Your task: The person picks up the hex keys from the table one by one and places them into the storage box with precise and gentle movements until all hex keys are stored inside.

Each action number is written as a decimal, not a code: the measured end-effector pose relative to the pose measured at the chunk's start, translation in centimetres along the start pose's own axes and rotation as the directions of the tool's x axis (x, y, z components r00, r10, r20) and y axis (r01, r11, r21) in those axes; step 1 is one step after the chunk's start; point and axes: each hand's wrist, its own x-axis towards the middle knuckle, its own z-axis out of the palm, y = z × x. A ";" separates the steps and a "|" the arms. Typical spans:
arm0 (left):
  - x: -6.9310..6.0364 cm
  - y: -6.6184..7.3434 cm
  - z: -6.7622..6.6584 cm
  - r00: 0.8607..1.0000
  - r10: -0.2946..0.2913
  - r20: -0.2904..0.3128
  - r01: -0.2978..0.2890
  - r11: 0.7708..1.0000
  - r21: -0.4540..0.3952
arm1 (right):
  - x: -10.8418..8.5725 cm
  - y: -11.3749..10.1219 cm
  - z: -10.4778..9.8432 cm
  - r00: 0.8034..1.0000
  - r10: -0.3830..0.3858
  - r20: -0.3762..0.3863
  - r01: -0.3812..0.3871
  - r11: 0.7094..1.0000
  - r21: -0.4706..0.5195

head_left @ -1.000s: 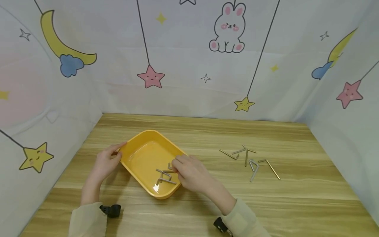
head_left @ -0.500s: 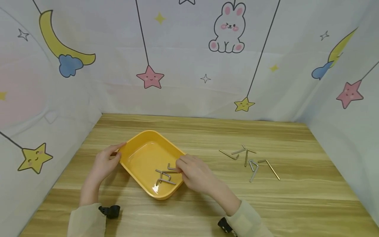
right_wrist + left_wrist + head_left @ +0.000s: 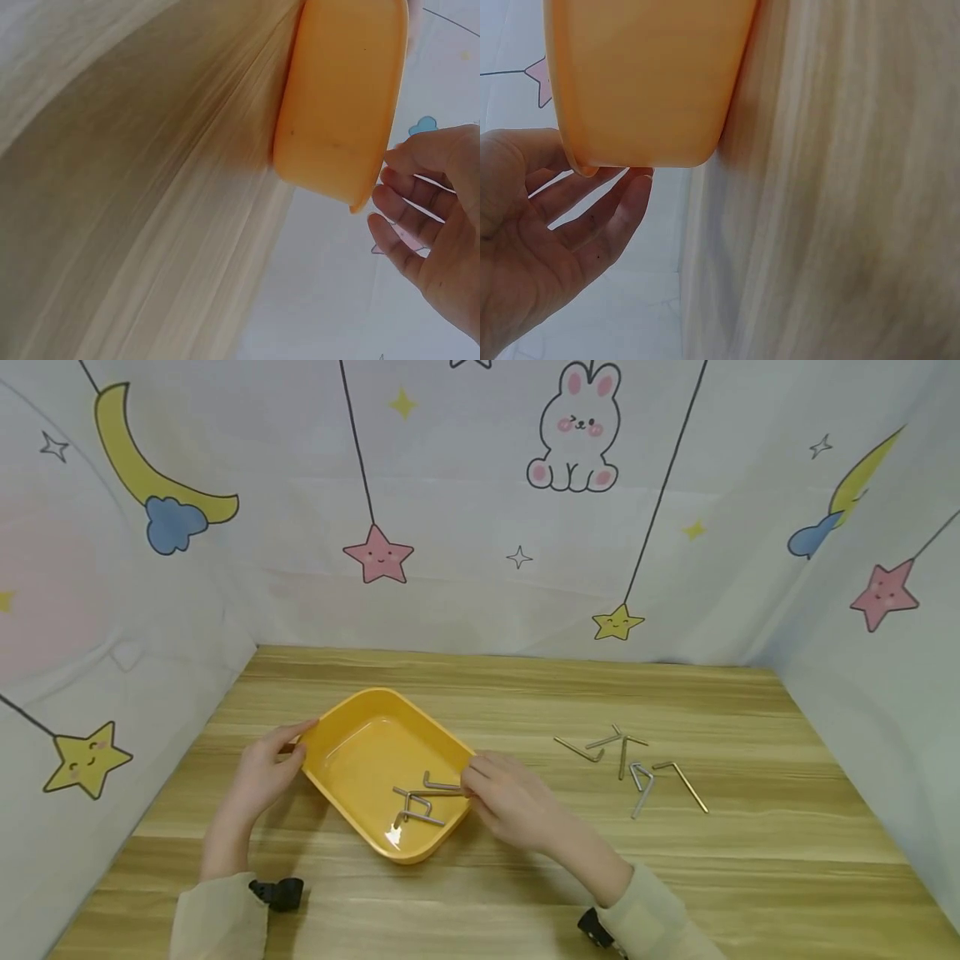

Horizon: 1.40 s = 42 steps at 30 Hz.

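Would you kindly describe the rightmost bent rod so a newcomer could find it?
On the wooden table, right of the yellow tray, lie several bent rods. The rightmost rod slants down rightward in the head view and is gold, unlike its silver neighbour.

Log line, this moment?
left hand: holds yellow tray corner; right hand: at opposite corner; bent rods: some in tray, others on table

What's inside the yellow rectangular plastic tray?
Several grey L-shaped metal rods, some crossing, lie at the tray's near right end. The right hand covers part of that end; whatever lies behind it can't be seen.
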 end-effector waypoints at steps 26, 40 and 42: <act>0.0 -0.2 0.1 1.000 -0.005 0.004 0.005 1.000 -0.005 | -3.7 2.8 0.5 0.998 0.058 0.028 -0.055 0.995 -0.084; 0.1 -0.1 0.0 1.000 -0.005 0.008 0.005 1.000 -0.002 | -5.1 4.8 1.0 0.990 0.134 0.050 -0.130 0.988 -0.083; 0.1 -0.1 0.1 1.000 -0.007 0.007 0.007 1.000 0.001 | -5.3 5.1 1.1 0.988 0.146 0.045 -0.142 0.986 -0.086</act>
